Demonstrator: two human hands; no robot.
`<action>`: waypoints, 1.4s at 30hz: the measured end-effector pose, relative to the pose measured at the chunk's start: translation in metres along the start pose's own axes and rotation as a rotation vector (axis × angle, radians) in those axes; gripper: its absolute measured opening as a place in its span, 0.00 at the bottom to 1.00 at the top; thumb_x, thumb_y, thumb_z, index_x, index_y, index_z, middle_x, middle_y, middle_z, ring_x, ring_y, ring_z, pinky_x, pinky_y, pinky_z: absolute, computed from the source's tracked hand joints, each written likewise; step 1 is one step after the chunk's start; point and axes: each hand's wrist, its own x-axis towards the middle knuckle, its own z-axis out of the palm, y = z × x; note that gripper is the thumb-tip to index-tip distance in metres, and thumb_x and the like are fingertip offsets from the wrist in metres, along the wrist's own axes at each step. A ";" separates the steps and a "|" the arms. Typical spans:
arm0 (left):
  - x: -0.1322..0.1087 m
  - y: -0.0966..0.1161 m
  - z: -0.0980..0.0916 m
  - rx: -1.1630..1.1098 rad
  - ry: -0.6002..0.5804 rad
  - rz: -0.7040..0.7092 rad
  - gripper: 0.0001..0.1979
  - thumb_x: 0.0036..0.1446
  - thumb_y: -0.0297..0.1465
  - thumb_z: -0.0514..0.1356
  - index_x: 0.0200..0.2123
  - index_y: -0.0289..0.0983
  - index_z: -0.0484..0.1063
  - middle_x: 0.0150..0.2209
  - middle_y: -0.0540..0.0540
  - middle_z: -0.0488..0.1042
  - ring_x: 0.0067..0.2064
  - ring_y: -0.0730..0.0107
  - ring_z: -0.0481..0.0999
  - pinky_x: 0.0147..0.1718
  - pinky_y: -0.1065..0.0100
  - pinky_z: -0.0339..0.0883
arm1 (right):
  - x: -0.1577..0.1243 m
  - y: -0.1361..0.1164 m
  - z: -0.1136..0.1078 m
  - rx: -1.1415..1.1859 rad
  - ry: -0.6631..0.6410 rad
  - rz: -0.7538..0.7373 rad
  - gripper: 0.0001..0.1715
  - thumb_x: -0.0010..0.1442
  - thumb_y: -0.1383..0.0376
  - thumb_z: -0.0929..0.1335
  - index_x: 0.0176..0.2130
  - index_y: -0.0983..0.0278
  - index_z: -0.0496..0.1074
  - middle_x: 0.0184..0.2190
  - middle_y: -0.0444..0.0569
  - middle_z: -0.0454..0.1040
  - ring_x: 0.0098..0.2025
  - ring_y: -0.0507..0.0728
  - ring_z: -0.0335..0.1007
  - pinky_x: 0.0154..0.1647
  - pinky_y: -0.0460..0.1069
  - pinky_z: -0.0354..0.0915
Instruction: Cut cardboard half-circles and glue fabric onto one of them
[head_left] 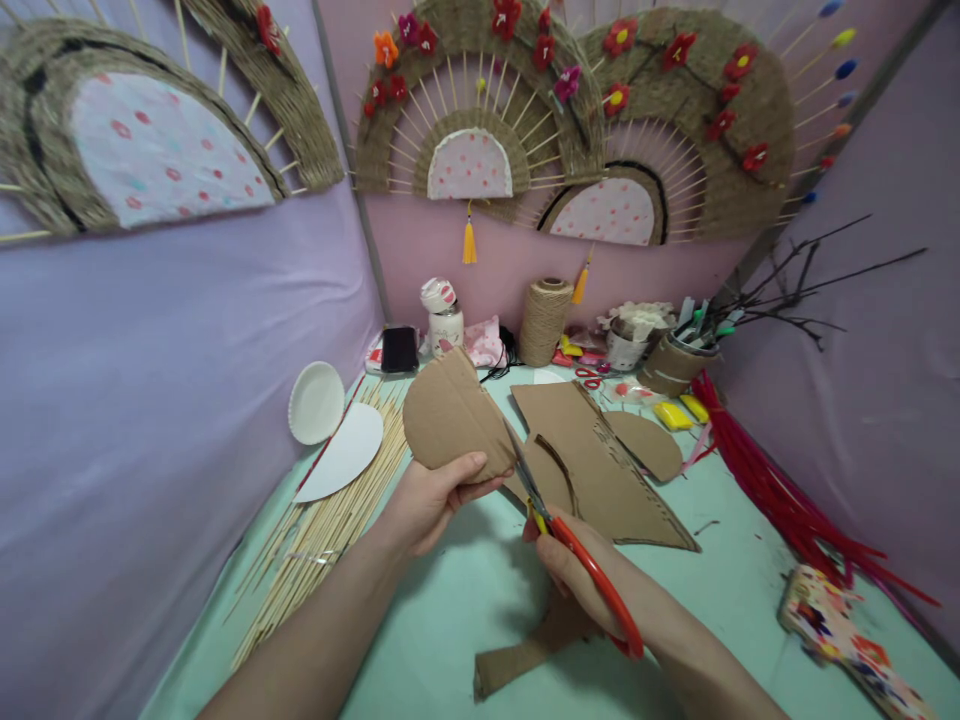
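Trimming: likely my step, orange scissors (592, 572) at the edge of the rounded cardboard (450, 415); the next cut seems to call for turning it.
Rounded cardboard: two; my left hand (442, 500) grips one, left of the single twine roll (545, 322); the other piece (645, 442) lies right.
Scissors: two; my right hand (574, 560) grips the orange, the red pair (589, 378) lies right of the roll.
Tassels (469, 243): two, flanking the roll.

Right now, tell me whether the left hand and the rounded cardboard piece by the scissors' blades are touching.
Touching: the head view shows the left hand gripping the rounded cardboard piece, thumb across its lower edge.
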 end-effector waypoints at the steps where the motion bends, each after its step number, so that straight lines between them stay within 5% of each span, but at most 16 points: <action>1: 0.000 0.000 0.000 -0.001 0.000 -0.002 0.27 0.48 0.25 0.67 0.53 0.36 0.70 0.41 0.41 0.80 0.41 0.59 0.81 0.38 0.65 0.77 | 0.000 0.001 0.000 -0.006 -0.006 0.002 0.29 0.62 0.41 0.56 0.35 0.63 0.63 0.23 0.40 0.62 0.24 0.50 0.55 0.24 0.45 0.53; 24: -0.004 0.005 0.000 0.014 -0.031 -0.042 0.33 0.49 0.25 0.67 0.59 0.38 0.63 0.43 0.40 0.80 0.38 0.60 0.81 0.38 0.65 0.77 | 0.001 -0.010 0.004 -0.124 0.068 0.206 0.31 0.61 0.40 0.54 0.26 0.61 0.59 0.16 0.41 0.64 0.19 0.52 0.63 0.22 0.46 0.57; 42: -0.001 0.003 -0.003 0.002 0.038 -0.046 0.31 0.49 0.27 0.67 0.56 0.38 0.65 0.41 0.42 0.80 0.35 0.63 0.81 0.33 0.67 0.78 | 0.007 -0.006 0.006 -0.136 0.180 0.254 0.25 0.55 0.46 0.60 0.21 0.61 0.53 0.18 0.38 0.49 0.22 0.49 0.45 0.22 0.46 0.43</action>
